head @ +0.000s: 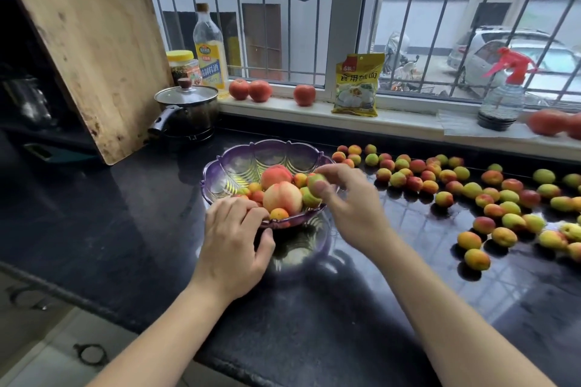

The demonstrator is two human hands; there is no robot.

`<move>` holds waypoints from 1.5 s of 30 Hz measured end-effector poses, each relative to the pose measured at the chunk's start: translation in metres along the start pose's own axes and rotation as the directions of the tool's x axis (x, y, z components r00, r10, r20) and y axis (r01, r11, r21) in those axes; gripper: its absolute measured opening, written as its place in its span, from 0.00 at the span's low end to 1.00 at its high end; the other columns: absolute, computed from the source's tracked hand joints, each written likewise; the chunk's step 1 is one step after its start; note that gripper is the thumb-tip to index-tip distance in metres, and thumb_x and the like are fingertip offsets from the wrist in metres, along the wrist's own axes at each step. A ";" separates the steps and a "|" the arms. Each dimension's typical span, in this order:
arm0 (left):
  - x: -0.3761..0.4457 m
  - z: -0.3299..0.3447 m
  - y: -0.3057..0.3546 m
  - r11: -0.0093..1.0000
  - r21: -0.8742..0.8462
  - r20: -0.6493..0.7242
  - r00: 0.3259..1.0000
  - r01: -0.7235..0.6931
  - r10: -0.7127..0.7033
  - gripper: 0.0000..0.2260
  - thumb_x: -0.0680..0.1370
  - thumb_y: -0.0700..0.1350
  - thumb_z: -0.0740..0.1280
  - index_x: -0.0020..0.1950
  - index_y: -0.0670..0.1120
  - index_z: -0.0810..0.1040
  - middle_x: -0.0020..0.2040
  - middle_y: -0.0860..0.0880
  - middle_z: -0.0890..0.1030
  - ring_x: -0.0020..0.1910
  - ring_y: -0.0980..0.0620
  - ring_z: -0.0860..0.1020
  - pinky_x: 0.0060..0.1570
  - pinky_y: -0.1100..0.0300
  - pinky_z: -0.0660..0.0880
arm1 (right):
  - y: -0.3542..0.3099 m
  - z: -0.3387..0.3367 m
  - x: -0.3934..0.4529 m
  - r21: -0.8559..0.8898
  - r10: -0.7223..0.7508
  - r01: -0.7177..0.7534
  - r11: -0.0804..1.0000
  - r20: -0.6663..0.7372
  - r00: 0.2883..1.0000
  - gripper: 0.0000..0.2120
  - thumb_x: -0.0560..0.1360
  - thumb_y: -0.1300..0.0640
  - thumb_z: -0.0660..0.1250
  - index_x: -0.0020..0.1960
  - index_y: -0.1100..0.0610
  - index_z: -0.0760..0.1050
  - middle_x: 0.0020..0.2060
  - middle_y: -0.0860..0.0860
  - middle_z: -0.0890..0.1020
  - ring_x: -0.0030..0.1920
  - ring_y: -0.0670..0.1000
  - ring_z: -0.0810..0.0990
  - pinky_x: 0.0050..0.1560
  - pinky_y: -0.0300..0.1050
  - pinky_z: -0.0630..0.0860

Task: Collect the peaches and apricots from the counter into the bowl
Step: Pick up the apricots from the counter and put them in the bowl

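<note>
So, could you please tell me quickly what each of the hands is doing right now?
Left hand: grips the near rim of the bowl.
Right hand: pinches an apricot over the bowl.

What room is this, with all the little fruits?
Most likely a home kitchen. A lidded pot sits on a burner, a wooden cutting board leans at the back, and a bottle of cooking wine stands by the barred window above the dark counter.

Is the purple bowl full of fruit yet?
Not full. The purple bowl holds two peaches and some apricots; its left side is bare.
</note>
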State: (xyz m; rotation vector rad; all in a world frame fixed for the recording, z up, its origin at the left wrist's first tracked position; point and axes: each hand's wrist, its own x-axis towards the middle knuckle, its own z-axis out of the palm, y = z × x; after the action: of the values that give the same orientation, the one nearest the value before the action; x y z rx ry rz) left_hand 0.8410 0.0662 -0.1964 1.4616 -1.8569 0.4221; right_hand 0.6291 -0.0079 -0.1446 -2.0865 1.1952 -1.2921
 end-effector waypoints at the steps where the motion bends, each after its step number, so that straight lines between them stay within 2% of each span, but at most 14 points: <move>1: 0.000 -0.001 -0.001 1.000 -0.005 -0.014 1.000 0.002 -0.002 0.13 0.77 0.49 0.63 0.52 0.44 0.83 0.53 0.47 0.81 0.59 0.44 0.75 0.69 0.46 0.64 | -0.003 0.008 -0.002 -0.020 0.009 -0.008 1.000 0.031 0.999 0.08 0.79 0.47 0.68 0.58 0.45 0.78 0.51 0.45 0.80 0.56 0.45 0.76 0.58 0.45 0.74; 5: -0.001 -0.002 0.000 0.999 -0.020 -0.041 0.999 0.030 -0.031 0.11 0.77 0.49 0.63 0.51 0.45 0.82 0.51 0.48 0.80 0.56 0.46 0.74 0.68 0.48 0.63 | 0.003 0.025 -0.009 -0.118 0.056 -0.048 0.992 0.064 0.996 0.12 0.82 0.45 0.62 0.60 0.47 0.79 0.56 0.42 0.78 0.65 0.48 0.70 0.69 0.56 0.68; 8: 0.000 -0.002 0.000 0.999 -0.024 -0.045 0.998 0.033 -0.034 0.11 0.77 0.49 0.63 0.50 0.45 0.81 0.49 0.49 0.79 0.54 0.47 0.73 0.66 0.48 0.64 | 0.016 0.020 -0.013 -0.080 0.003 -0.014 0.997 -0.130 0.991 0.13 0.83 0.48 0.58 0.58 0.50 0.80 0.52 0.42 0.80 0.60 0.45 0.73 0.60 0.41 0.69; 11: -0.001 -0.001 -0.001 0.999 -0.025 -0.047 0.998 0.034 -0.035 0.10 0.78 0.49 0.63 0.49 0.45 0.80 0.48 0.49 0.79 0.53 0.47 0.73 0.65 0.48 0.65 | 0.029 0.013 -0.013 -0.018 0.096 -0.103 0.995 -0.232 0.968 0.13 0.85 0.53 0.57 0.57 0.53 0.80 0.52 0.45 0.81 0.58 0.47 0.74 0.56 0.28 0.65; 16: -0.001 0.000 -0.002 0.999 -0.025 -0.047 0.998 0.043 -0.044 0.09 0.79 0.49 0.62 0.46 0.46 0.78 0.46 0.50 0.77 0.50 0.46 0.73 0.64 0.47 0.66 | 0.034 0.014 -0.013 0.054 0.192 -0.185 0.981 -0.287 0.938 0.11 0.85 0.56 0.57 0.58 0.55 0.78 0.52 0.48 0.79 0.54 0.46 0.76 0.52 0.28 0.69; 19: 0.001 0.001 -0.002 0.999 -0.024 -0.057 0.997 0.044 -0.045 0.09 0.79 0.50 0.61 0.45 0.46 0.77 0.45 0.50 0.76 0.49 0.46 0.73 0.64 0.46 0.66 | 0.041 0.014 -0.012 0.028 0.270 -0.274 0.961 -0.293 0.917 0.11 0.83 0.62 0.58 0.60 0.55 0.77 0.54 0.49 0.78 0.55 0.49 0.76 0.54 0.39 0.73; 23: 0.001 0.003 -0.005 0.998 0.001 -0.074 0.995 0.063 -0.063 0.08 0.76 0.50 0.63 0.45 0.46 0.77 0.46 0.49 0.76 0.51 0.46 0.72 0.68 0.45 0.64 | 0.054 0.009 0.022 -0.262 0.309 -0.344 0.902 -0.168 0.936 0.20 0.78 0.66 0.60 0.68 0.57 0.73 0.65 0.55 0.73 0.65 0.56 0.71 0.62 0.45 0.67; 27: 0.002 0.007 -0.008 0.997 0.011 -0.073 0.994 0.077 -0.076 0.06 0.73 0.48 0.64 0.45 0.46 0.75 0.46 0.49 0.75 0.51 0.46 0.72 0.69 0.45 0.64 | 0.068 0.009 0.073 -0.658 0.326 -0.164 0.735 0.131 0.936 0.31 0.78 0.51 0.69 0.78 0.52 0.61 0.77 0.58 0.59 0.74 0.63 0.61 0.73 0.58 0.63; 29: 0.001 0.008 -0.008 0.997 0.010 -0.078 0.994 0.074 -0.073 0.06 0.72 0.47 0.64 0.45 0.45 0.75 0.46 0.49 0.75 0.51 0.46 0.72 0.69 0.45 0.64 | 0.077 0.014 0.087 -0.729 0.366 -0.099 0.677 0.217 0.905 0.36 0.76 0.48 0.72 0.78 0.52 0.59 0.78 0.59 0.54 0.75 0.65 0.60 0.73 0.61 0.65; 31: 0.002 0.008 -0.008 0.997 0.007 -0.081 0.994 0.071 -0.070 0.06 0.72 0.47 0.64 0.45 0.45 0.75 0.46 0.49 0.75 0.51 0.46 0.72 0.70 0.46 0.64 | 0.085 0.021 0.091 -0.737 0.379 -0.128 0.664 0.184 0.907 0.34 0.76 0.49 0.73 0.76 0.54 0.61 0.76 0.59 0.58 0.71 0.65 0.66 0.68 0.62 0.70; 36: 0.002 0.007 -0.008 0.998 0.006 -0.094 0.994 0.064 -0.063 0.06 0.72 0.46 0.64 0.45 0.45 0.75 0.46 0.49 0.75 0.51 0.47 0.71 0.69 0.46 0.65 | 0.093 0.029 0.087 -0.638 0.211 -0.185 0.747 -0.035 0.977 0.13 0.78 0.58 0.69 0.61 0.61 0.74 0.61 0.58 0.73 0.56 0.60 0.77 0.54 0.54 0.77; 39: 0.002 0.006 -0.008 0.999 0.003 -0.100 0.994 0.055 -0.054 0.06 0.71 0.46 0.65 0.45 0.45 0.75 0.45 0.49 0.75 0.51 0.47 0.71 0.69 0.47 0.65 | 0.086 0.017 0.089 -0.473 0.300 -0.332 0.816 -0.144 0.943 0.07 0.79 0.55 0.69 0.54 0.57 0.75 0.53 0.56 0.79 0.49 0.55 0.76 0.48 0.47 0.72; 42: 0.002 0.006 -0.008 0.999 0.000 -0.100 0.994 0.054 -0.054 0.05 0.71 0.46 0.64 0.45 0.45 0.75 0.45 0.49 0.75 0.50 0.47 0.70 0.68 0.47 0.64 | 0.063 -0.008 0.089 -0.041 0.457 -0.459 0.888 -0.050 0.888 0.11 0.76 0.52 0.71 0.56 0.55 0.76 0.51 0.53 0.83 0.48 0.54 0.81 0.49 0.52 0.80; 45: 0.003 0.005 -0.008 0.998 0.005 -0.092 0.994 0.065 -0.064 0.06 0.71 0.46 0.64 0.44 0.44 0.76 0.45 0.49 0.75 0.51 0.47 0.70 0.69 0.47 0.64 | 0.022 -0.038 0.082 0.153 0.355 -0.380 0.912 0.170 0.919 0.09 0.76 0.47 0.72 0.54 0.50 0.82 0.46 0.50 0.86 0.41 0.48 0.82 0.41 0.43 0.81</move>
State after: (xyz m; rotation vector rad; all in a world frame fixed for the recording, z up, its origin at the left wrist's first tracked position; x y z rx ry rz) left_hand 0.8460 0.0583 -0.1989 1.4788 -1.7326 0.4585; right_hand 0.6031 -0.0843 -0.0991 -1.6877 1.2796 -1.0211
